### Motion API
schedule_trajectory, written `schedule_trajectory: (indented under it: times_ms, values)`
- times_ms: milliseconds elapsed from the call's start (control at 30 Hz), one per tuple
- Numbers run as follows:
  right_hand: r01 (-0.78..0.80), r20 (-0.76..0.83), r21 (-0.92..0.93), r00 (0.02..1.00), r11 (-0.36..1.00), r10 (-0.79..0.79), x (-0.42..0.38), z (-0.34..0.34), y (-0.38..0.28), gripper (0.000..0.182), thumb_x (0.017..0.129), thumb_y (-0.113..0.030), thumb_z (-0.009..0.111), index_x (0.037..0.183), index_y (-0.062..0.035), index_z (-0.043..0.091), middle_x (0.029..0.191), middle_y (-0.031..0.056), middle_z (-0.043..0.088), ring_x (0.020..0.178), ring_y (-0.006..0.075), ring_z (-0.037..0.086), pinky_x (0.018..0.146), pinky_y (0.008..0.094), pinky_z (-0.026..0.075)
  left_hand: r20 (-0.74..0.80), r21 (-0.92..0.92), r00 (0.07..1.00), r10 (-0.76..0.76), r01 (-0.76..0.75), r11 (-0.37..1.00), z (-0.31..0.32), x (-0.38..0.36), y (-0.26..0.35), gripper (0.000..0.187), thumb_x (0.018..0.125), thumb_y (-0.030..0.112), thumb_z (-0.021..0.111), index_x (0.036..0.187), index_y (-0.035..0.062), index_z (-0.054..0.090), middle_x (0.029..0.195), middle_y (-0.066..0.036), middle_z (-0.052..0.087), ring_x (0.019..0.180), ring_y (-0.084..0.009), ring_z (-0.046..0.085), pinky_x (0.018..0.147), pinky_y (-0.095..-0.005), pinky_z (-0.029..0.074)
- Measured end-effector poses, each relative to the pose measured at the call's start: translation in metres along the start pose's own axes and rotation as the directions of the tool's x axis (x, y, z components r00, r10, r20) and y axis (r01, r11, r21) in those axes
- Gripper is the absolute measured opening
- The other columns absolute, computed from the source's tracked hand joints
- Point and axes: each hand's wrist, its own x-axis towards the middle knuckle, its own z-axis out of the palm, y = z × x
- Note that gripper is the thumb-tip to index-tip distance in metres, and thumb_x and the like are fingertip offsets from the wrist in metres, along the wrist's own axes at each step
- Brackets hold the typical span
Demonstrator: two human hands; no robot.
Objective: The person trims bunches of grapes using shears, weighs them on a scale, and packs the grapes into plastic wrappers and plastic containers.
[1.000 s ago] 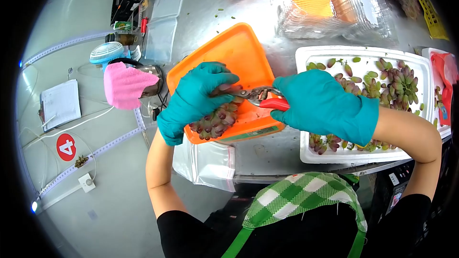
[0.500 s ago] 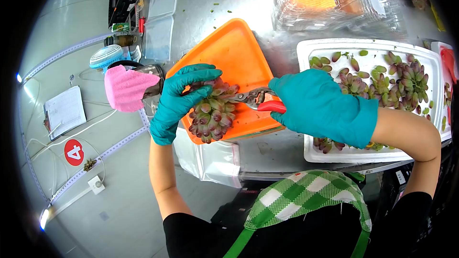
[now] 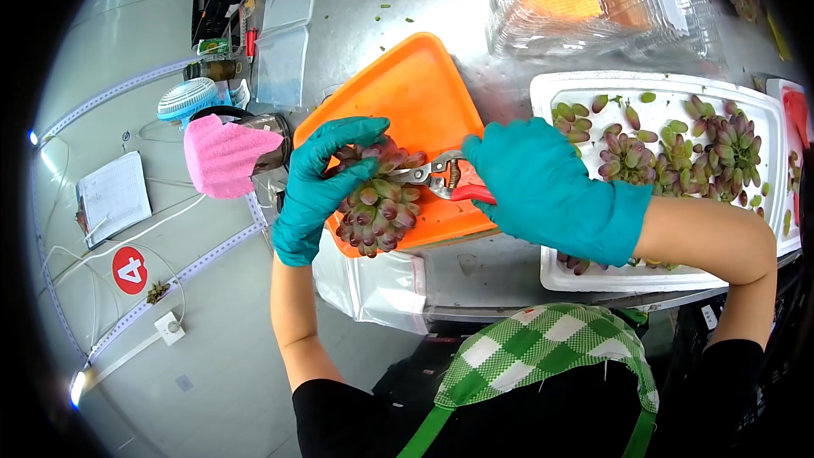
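Note:
My left hand, in a teal glove, is closed on a green and purple succulent over an orange tray. Red-handled pruning shears are gripped in my right hand, also gloved. Their blades point left and reach in among the succulent's leaves, near my left fingertips. The blade tips are hidden by the leaves. Just right of my right hand stands a white foam box holding succulent rosettes and loose leaves.
Clear plastic clamshell boxes are stacked at the back right. Left of the tray are a pink cloth over a container and a small blue fan. A clear plastic bag lies at the metal table's front edge.
The shears' handles have spread apart a little, and my right hand has shifted slightly left. My left hand still holds the succulent in nearly the same place.

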Motion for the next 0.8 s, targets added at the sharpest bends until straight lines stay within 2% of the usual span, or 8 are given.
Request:
schedule_trajectory:
  times_ms: [100, 200, 333, 367, 400, 500, 600, 800]
  values:
    - [0.029, 0.002, 0.036, 1.000, 0.999, -0.029, 0.001, -0.001, 0.004, 0.036, 0.063, -0.024, 0.068, 0.089, -0.0054, 0.051, 0.075, 0.0111, 0.050, 0.066, 0.0269, 0.053, 0.057, 0.0385, 0.040, 0.012, 0.086, 1.000, 0.015, -0.016, 0.996, -0.005, -0.003, 0.002, 0.052, 0.062, -0.002, 0.065, 0.112, 0.0044, 0.052, 0.115, -0.008, 0.053, 0.107, -0.0183, 0.049, 0.092, -0.0316, 0.037]
    - [0.017, 0.007, 0.085, 1.000, 0.996, -0.017, -0.003, -0.002, 0.007, 0.037, 0.063, -0.026, 0.068, 0.089, -0.0067, 0.051, 0.075, 0.0104, 0.050, 0.066, 0.0274, 0.053, 0.057, 0.0392, 0.041, -0.157, 0.032, 0.979, 0.127, -0.124, 0.992, -0.003, -0.014, 0.001, 0.078, 0.052, 0.016, 0.074, 0.123, 0.0069, 0.042, 0.127, -0.008, 0.042, 0.119, -0.0197, 0.038, 0.098, -0.0344, 0.030]
    - [0.047, -0.078, 0.060, 0.996, 0.997, -0.042, -0.011, -0.007, 0.010, 0.037, 0.064, -0.028, 0.069, 0.089, -0.0075, 0.051, 0.074, 0.0100, 0.050, 0.066, 0.0279, 0.054, 0.056, 0.0395, 0.041, -0.211, -0.003, 0.977, 0.020, -0.021, 1.000, 0.012, -0.045, -0.016, 0.114, 0.041, 0.023, 0.079, 0.136, 0.0106, 0.017, 0.135, -0.012, 0.029, 0.123, -0.0252, 0.031, 0.101, -0.0366, 0.026]
    - [0.058, -0.091, 0.059, 0.994, 0.997, -0.052, -0.013, -0.010, 0.010, 0.037, 0.064, -0.029, 0.068, 0.090, -0.0075, 0.051, 0.074, 0.0100, 0.051, 0.066, 0.0279, 0.053, 0.056, 0.0396, 0.041, -0.145, -0.075, 0.985, -0.092, 0.082, 0.994, 0.016, -0.055, -0.025, 0.118, 0.041, 0.015, 0.080, 0.137, 0.0110, 0.012, 0.134, -0.013, 0.029, 0.122, -0.0250, 0.033, 0.100, -0.0359, 0.027]
    - [0.068, -0.104, 0.059, 0.993, 0.996, -0.062, -0.014, -0.013, 0.010, 0.037, 0.064, -0.029, 0.068, 0.090, -0.0074, 0.051, 0.074, 0.0100, 0.051, 0.066, 0.0279, 0.053, 0.056, 0.0396, 0.041, -0.099, -0.387, 0.960, -0.263, 0.207, 0.899, 0.027, -0.059, -0.025, 0.116, 0.042, 0.008, 0.080, 0.137, 0.0107, 0.013, 0.133, -0.011, 0.031, 0.119, -0.0226, 0.036, 0.098, -0.0338, 0.030]
    - [0.092, -0.101, -0.007, 0.991, 0.996, -0.093, -0.018, -0.025, 0.008, 0.037, 0.065, -0.029, 0.069, 0.089, -0.0075, 0.051, 0.073, 0.0102, 0.051, 0.065, 0.0280, 0.053, 0.054, 0.0398, 0.041, -0.125, -0.407, 0.946, -0.298, 0.225, 0.885, 0.034, -0.067, -0.028, 0.113, 0.044, 0.004, 0.079, 0.137, 0.0106, 0.015, 0.132, -0.010, 0.032, 0.117, -0.0214, 0.037, 0.097, -0.0329, 0.032]
    - [0.003, 0.013, -0.059, 1.000, 0.998, -0.003, -0.022, -0.044, -0.001, 0.039, 0.065, -0.028, 0.069, 0.093, -0.0073, 0.052, 0.075, 0.0108, 0.052, 0.066, 0.0286, 0.053, 0.057, 0.0398, 0.041, -0.126, -0.354, 0.961, -0.247, 0.189, 0.916, 0.032, -0.067, -0.031, 0.111, 0.045, 0.003, 0.078, 0.137, 0.0100, 0.016, 0.131, -0.010, 0.032, 0.117, -0.0216, 0.037, 0.097, -0.0330, 0.032]
    - [-0.072, -0.186, -0.104, 0.981, 0.992, 0.051, -0.046, -0.078, 0.006, 0.046, 0.065, -0.022, 0.069, 0.105, -0.0067, 0.052, 0.079, 0.0127, 0.053, 0.067, 0.0307, 0.053, 0.060, 0.0407, 0.042, -0.163, -0.351, 0.978, -0.129, 0.065, 0.934, 0.031, -0.068, -0.030, 0.108, 0.046, 0.004, 0.079, 0.136, 0.0072, 0.018, 0.132, -0.010, 0.032, 0.117, -0.0212, 0.037, 0.098, -0.0328, 0.032]
